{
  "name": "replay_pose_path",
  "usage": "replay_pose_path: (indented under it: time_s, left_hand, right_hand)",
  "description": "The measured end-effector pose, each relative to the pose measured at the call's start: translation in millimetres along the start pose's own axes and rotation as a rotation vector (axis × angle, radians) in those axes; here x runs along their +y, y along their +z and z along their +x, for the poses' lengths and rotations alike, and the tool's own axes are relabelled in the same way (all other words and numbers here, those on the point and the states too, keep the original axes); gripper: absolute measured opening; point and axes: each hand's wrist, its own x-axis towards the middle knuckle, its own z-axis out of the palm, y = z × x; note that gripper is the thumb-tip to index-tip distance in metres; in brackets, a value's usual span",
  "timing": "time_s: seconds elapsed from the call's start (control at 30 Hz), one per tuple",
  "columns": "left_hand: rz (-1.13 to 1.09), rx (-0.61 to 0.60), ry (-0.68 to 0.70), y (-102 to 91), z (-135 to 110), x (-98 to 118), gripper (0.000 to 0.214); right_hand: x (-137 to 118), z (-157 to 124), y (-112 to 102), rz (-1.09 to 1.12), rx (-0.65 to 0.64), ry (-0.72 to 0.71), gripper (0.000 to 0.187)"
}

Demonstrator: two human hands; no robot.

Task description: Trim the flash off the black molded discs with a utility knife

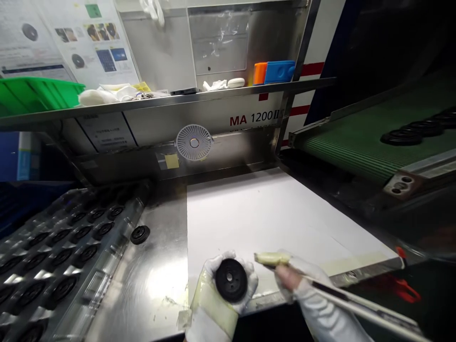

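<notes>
My left hand (217, 294), in a white glove wrapped with yellowish tape, is closed around a round black disc part (231, 280) with a small centre hole, held face up over the near edge of the white sheet (270, 213). My right hand (302, 282), also gloved, grips a long thin tool (356, 304) whose shaft runs off to the lower right; a tape-wrapped fingertip (272, 258) points left towards the disc. The two hands are a short gap apart.
A clear plastic tray (60, 251) holding several black discs lies at the left, with one loose disc (139, 234) on the steel bench beside it. A green conveyor belt (366, 137) at the right carries more discs (402, 137). A small white fan (194, 142) stands under the shelf.
</notes>
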Motion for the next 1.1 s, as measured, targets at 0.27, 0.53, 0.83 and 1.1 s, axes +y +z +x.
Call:
replay_pose_path:
  time_s: [0.27, 0.53, 0.83, 1.1]
  left_hand:
    - [0.066, -0.15, 0.135, 13.5, 7.2, 16.0, 0.022]
    - [-0.126, -0.138, 0.313, 15.3, 4.0, 15.3, 0.012]
    - [0.016, -0.159, 0.361, 22.6, -5.7, 8.3, 0.015]
    - [0.165, -0.125, 0.505, 15.4, -3.5, 6.2, 0.016]
  right_hand:
    - [23.9, 5.8, 60.4, 0.144, 0.032, 0.089, 0.037]
    - [45.6, 16.8, 55.6, 0.119, 0.029, 0.101, 0.037]
    - [21.8, 4.1, 72.0, 0.223, 0.048, 0.096, 0.027]
    - [18.8, 2.1, 73.4, 0.178, 0.119, 0.1, 0.028]
